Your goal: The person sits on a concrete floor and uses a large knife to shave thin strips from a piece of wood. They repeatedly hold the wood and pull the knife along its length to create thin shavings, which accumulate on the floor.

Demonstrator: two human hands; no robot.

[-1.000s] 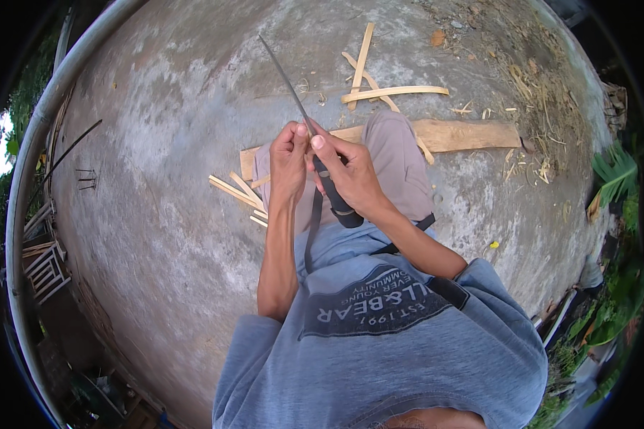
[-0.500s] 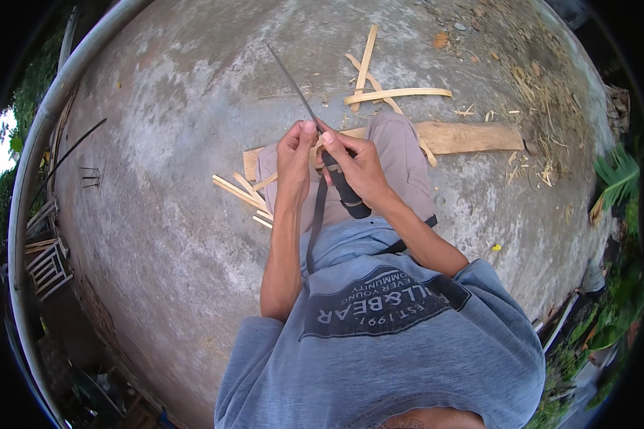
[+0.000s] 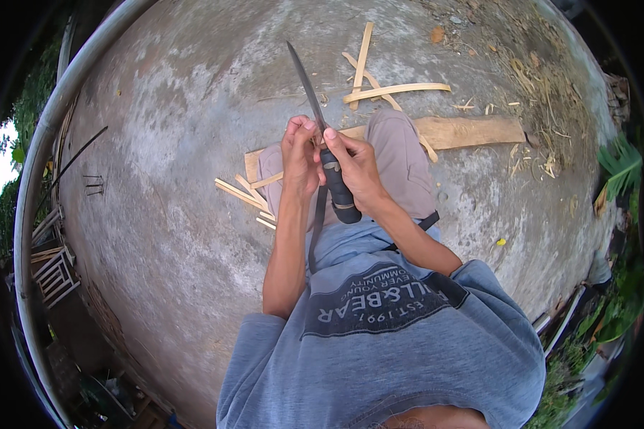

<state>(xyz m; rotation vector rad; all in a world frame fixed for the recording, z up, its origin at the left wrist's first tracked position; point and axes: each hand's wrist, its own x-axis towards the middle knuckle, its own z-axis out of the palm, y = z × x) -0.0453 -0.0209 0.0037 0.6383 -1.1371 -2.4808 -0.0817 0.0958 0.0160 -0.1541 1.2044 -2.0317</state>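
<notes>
Now our knife (image 3: 316,107) points forward, slightly left; our right hand (image 3: 359,171), nearer, grasps its black handle (image 3: 340,193) up front; our left hand (image 3: 298,161) curls beside, grip unclear.

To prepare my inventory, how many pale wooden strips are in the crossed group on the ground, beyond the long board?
3: a near-vertical strip, a slanting strip, and a nearly level strip crossing both. Others may be hidden underneath.
</notes>
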